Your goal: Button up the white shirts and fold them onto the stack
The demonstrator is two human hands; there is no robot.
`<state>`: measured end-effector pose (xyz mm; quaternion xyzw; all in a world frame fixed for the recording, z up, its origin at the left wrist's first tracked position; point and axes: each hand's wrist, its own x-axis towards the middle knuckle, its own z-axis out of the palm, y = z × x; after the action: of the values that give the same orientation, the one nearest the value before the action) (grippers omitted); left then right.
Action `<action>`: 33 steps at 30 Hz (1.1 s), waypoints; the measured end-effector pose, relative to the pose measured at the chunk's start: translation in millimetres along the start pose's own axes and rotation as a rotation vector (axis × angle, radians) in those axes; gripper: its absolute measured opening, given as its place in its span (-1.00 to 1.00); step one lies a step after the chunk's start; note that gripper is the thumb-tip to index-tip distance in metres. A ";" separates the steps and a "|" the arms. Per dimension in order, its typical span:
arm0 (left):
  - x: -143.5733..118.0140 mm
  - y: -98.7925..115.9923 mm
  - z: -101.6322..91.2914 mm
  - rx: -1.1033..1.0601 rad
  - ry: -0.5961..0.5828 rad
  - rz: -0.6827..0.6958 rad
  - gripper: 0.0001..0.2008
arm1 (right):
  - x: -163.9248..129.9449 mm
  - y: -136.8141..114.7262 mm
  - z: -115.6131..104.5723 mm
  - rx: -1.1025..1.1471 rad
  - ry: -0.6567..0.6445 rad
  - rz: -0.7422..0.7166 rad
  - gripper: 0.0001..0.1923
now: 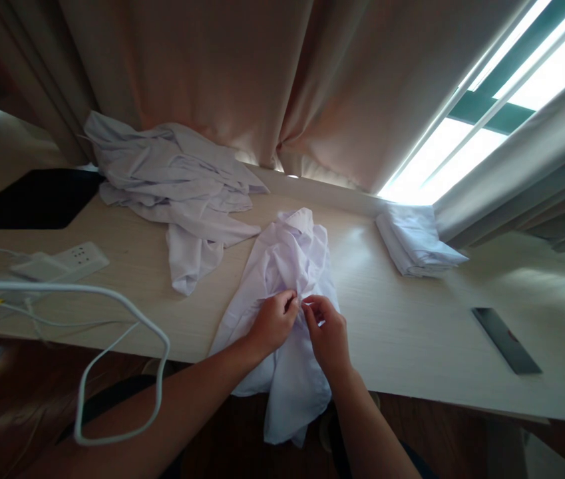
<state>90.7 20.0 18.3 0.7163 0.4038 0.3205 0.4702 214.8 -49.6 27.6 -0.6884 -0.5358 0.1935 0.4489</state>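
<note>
A white garment that looks like a shirt (pixel 292 253) lies on the desk in front of me, crumpled, its lower part hanging over the front edge. My left hand (pixel 276 320) is closed, its thumb and fingers pinching the cloth near the middle of the shirt. Just to the right of it, my right hand (pixel 326 332) pinches the same strip of cloth between thumb and fingertips. The two sets of fingertips almost meet. Whatever small part sits between them is too small to make out.
A loose heap of white cloth (pixel 177 179) lies at the back left, near a black flat object (pixel 35 198) and a white power strip (pixel 80 258). A white cable (pixel 112 293) loops across the lower left. Folded white cloth (pixel 412 239) and a phone-like slab (pixel 506 339) lie right. Curtains (pixel 212 66) hang behind.
</note>
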 end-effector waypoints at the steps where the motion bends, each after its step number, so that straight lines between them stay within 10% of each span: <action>1: 0.0 -0.2 0.0 0.005 0.002 0.003 -0.71 | 0.0 0.0 -0.4 -0.002 -0.004 0.000 -0.85; 33: 1.2 -2.1 2.7 0.051 -0.020 0.036 -0.72 | 2.6 1.6 -6.4 -0.007 -0.005 -0.001 -0.83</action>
<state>92.9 20.5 15.6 0.7384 0.3944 0.3113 0.4498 221.4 -49.9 30.1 -0.6891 -0.5381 0.1933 0.4453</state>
